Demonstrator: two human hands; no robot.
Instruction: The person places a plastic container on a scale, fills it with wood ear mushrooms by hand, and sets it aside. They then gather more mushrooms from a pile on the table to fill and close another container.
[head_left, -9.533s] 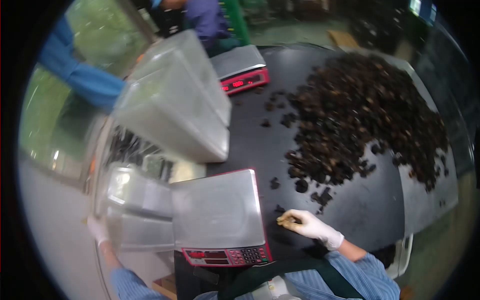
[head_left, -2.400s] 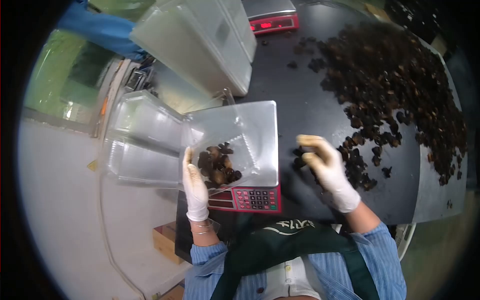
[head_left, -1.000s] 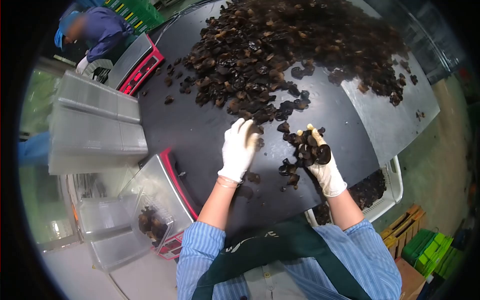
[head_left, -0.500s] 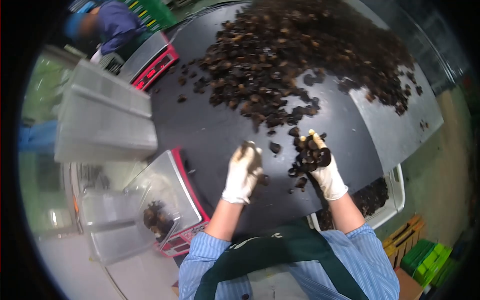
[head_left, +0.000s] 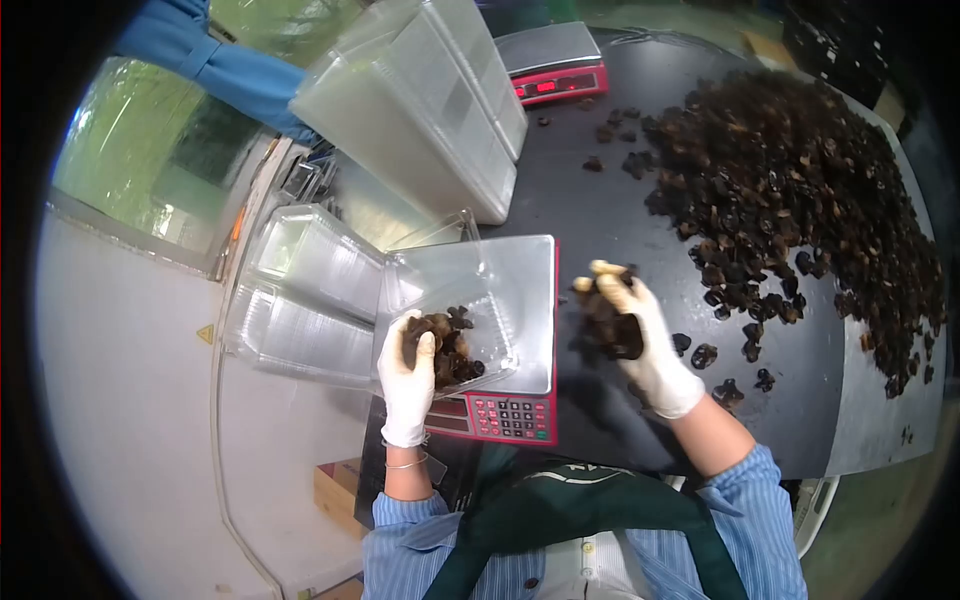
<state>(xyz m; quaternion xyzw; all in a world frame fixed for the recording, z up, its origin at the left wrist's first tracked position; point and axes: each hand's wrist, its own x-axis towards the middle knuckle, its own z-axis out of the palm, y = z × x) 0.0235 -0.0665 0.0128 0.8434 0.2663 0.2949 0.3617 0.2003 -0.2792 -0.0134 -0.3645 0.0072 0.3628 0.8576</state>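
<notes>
While my left hand [head_left: 407,375] curls on fungus [head_left: 452,348] in the clear tray [head_left: 505,285], my right hand [head_left: 648,352] clamps a dark handful [head_left: 605,322].

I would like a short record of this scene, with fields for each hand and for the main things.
left hand: gloved, grips dark fungus pieces at the tray
right hand: gloved, holds a handful of fungus beside the scale
scale: red front, carries the clear tray
pile: loose fungus on the black table
behind: stacked trays, second scale, a co-worker's blue sleeve
</notes>
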